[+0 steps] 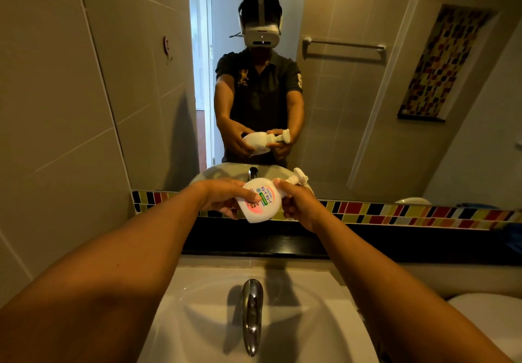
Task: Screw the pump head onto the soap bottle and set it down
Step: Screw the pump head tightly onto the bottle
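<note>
The soap bottle (261, 200) was white and rounded, its label bearing Japanese characters, a green strip and a pink patch. It lay tilted in the air above the sink (296, 306), before the mirror (353, 108). The left hand (223, 196) gripped its base; the right hand (296, 203) closed round the neck below the white pump head (300, 177).

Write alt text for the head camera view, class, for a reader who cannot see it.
Two bare hands hold a white soap bottle tilted in the air above a white sink: the left hand grips its body, the right hand its neck at the pump head. A mirror behind reflects the person.
</note>
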Motion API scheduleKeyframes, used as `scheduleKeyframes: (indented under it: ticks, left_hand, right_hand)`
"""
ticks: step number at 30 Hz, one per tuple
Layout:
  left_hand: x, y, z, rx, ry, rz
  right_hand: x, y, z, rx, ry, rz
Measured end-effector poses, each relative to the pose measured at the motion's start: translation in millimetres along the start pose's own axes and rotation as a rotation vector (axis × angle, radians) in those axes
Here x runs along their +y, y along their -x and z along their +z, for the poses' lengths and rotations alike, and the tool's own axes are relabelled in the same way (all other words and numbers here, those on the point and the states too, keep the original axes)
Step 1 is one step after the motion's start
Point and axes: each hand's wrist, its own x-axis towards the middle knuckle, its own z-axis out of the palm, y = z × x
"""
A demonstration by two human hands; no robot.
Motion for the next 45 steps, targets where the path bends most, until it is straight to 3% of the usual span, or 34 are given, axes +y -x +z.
scheduleKeyframes:
  ticks: [8, 29, 36, 45]
  left_hand:
    - [3.7, -3.2, 11.8, 0.089, -0.067, 0.025]
    - [17.5, -3.4, 41.0, 0.381, -0.355, 0.298]
    - [15.1, -5.0, 40.5, 0.387, -0.290, 0.269]
    - [-13.2, -4.0, 39.5, 0.380, -0.026, 0.219]
  right_hand:
    - [0.1, 0.5, 6.0, 0.100, 0.066, -0.062]
    - [-18.9, -1.1, 3.6, 0.223, 0.068, -0.125]
    - [-19.8, -3.8, 0.7, 0.191, 0.109, -0.104]
    - [3.8, -4.8, -9.5, -0.038, 0.259, -0.018]
